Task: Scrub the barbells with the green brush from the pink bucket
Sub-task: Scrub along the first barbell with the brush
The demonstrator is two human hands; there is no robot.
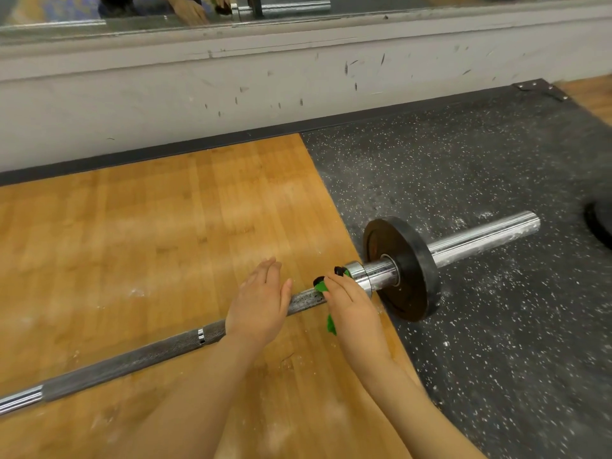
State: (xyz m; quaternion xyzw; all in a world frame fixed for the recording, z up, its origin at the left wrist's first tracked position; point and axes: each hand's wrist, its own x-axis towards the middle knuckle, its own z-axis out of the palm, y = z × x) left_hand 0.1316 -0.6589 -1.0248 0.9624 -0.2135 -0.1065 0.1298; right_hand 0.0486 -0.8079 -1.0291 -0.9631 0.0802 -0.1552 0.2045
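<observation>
Long steel barbell with knurled grey shaft [139,357] lies across wooden floor panel [149,233]. Left hand [258,301] rests flat on shaft, fingers straight. Right hand [351,308] grips green brush with black bristles [323,286] against shaft, just beside chrome collar [359,273]. Black round weight plate [409,270] on speckled black rubber mat [496,326], close behind brush. Scuffed white wall [231,94] beyond.

This is a gym, a weightlifting corner of one. Under the person's left hand [256,303] runs a wooden lifting platform [139,233], dusted with white chalk, and to the right of the right hand [352,309] it meets speckled black rubber matting [480,326]. Beneath both hands lies a barbell [132,359] with a black weight plate [404,270] on its chrome sleeve. Beyond the hands, a scuffed grey wall [165,101] rises to a long mirror [397,3], the sort that lines training rooms.
</observation>
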